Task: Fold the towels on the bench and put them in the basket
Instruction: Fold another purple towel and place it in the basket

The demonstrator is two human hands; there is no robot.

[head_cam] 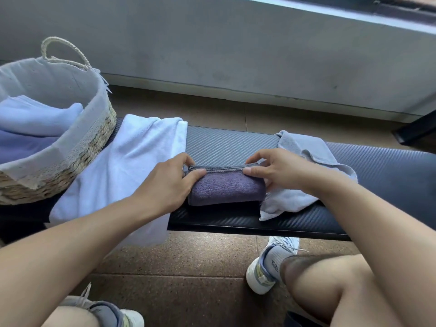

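Both hands pinch the far edge of a folded dark purple towel [226, 188]: the left hand [168, 185] has its thumb pressed on top of the stitched hem at the left corner with fingers curled behind it, and the right hand [280, 169] mirrors that grip at the right corner, thumb on top, fingers curved over the back edge. The towel is a compact, thick rectangle of soft terry, its long axis running left to right along the bench [231, 143], layered hems facing away from the person and a rounded fold facing toward them. It lies near the bench's front edge, about midway along it. The bench has a dark padded top with a fine diagonal weave pattern like carbon fibre. Just left of the purple towel a white towel [122, 166] lies loosely spread and hangs over the front edge; just right, partly under the right wrist, a rumpled pale grey towel [304, 149] lies unfolded. At the left end stands a round woven basket [77, 147] with a pale cloth liner and a rope handle, holding light blue and purple-blue folded towels. Below is a speckled brown floor, with the person's bare knees and pale sneakers; behind runs a grey concrete wall under a window ledge.
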